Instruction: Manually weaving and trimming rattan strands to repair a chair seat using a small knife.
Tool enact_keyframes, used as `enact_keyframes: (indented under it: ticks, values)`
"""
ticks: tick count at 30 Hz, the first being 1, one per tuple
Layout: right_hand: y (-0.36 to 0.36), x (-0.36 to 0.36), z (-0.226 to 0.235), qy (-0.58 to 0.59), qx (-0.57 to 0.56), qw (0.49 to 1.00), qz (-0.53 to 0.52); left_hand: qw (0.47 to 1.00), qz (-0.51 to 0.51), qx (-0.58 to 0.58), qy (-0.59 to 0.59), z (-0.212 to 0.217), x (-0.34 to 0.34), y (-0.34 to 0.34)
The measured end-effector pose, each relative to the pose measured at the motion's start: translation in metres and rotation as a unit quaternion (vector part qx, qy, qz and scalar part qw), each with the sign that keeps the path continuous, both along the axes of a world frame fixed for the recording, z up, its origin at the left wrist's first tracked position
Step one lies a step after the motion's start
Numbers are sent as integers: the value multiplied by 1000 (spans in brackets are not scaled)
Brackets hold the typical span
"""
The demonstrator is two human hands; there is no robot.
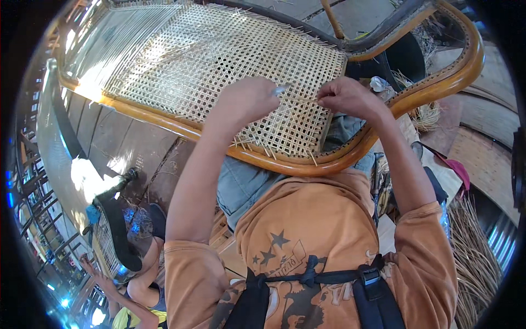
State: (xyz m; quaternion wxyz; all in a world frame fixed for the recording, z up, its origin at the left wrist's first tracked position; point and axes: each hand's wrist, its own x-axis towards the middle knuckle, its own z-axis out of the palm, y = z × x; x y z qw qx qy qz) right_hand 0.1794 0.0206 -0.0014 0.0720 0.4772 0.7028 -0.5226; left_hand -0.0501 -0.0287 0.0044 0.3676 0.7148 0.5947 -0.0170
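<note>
A woven cane panel (219, 60) fills a curved wooden chair frame (350, 156) that rests across my lap. My left hand (246, 98) is on the near part of the weave and pinches a small metal tool (281, 88) that points right. My right hand (345, 97) sits at the panel's right edge, fingers pinched on a thin cane strand (307, 100) that runs between the two hands. Loose strand ends (257, 145) stick out along the near rim of the frame.
Bundles of loose cane strips (476, 257) lie on the floor at my right. Another person (137, 274) sits low at the lower left, beside a dark chair part. Metal railings (33, 181) run along the far left.
</note>
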Motion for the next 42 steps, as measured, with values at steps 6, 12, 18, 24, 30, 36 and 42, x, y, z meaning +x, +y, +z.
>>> enact_keyframes:
  ticks: [6, 12, 18, 24, 30, 36, 42]
  values:
    - [-18, -19, 0, -129, 191, 972, 47, 993, -35, -20, 115, -16, 34, 9]
    - [-25, -31, -1, -201, 172, 964, 39, 977, -61, -78, 188, -12, 34, 27]
    - [-27, -31, -4, -214, 185, 958, 37, 959, -133, -39, 246, -3, 44, 32]
    - [-26, -36, 4, -206, 207, 956, 36, 949, -170, -12, 267, 8, 55, 39]
    - [-24, -40, 13, -238, 216, 946, 45, 935, -218, -23, 280, 14, 69, 43]
    - [-24, -41, 7, -214, 240, 945, 54, 943, -225, -10, 244, 5, 71, 40]
    - [-38, -36, -9, -209, 266, 937, 85, 955, -214, 85, 186, -28, 37, 23]
